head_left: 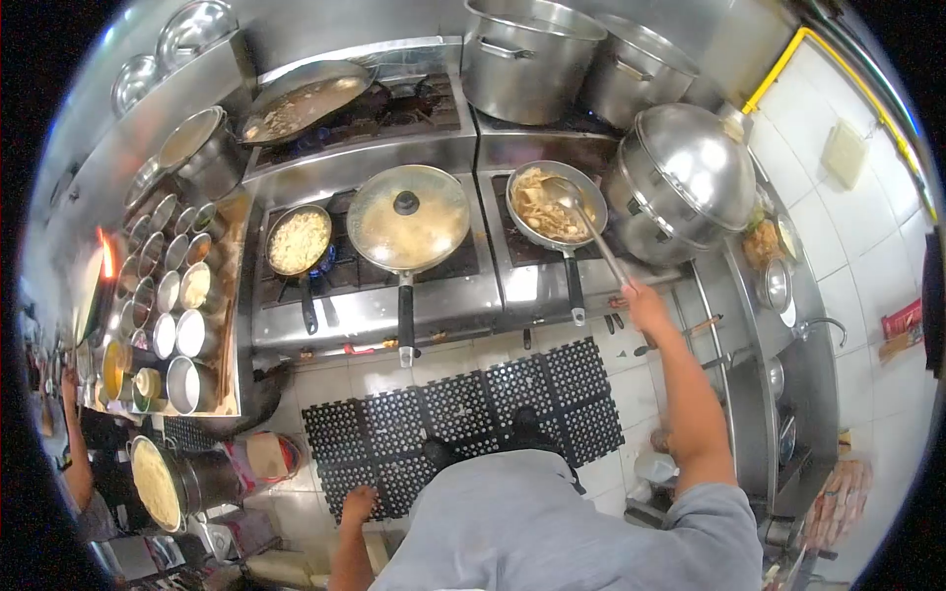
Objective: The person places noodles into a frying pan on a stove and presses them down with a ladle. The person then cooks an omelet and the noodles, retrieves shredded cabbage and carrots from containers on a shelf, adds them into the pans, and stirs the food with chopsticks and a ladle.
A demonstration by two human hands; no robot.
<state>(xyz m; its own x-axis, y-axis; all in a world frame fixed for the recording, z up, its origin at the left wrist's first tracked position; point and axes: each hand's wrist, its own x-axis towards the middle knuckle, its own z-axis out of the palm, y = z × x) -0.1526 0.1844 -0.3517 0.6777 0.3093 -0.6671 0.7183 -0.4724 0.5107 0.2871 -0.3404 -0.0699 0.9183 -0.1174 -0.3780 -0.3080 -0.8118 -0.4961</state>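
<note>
At the steel stove (522, 286): spill risk

My right hand (645, 305) grips the long silver ladle (599, 239) in the round, black-handled pan (590, 184) of brown food (535, 205); hard stirring could spill some. My left hand (360, 503) hangs low, its closure unclear.

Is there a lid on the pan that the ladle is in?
No: the pan is uncovered, its food showing plainly around the ladle in the right hand.
</note>
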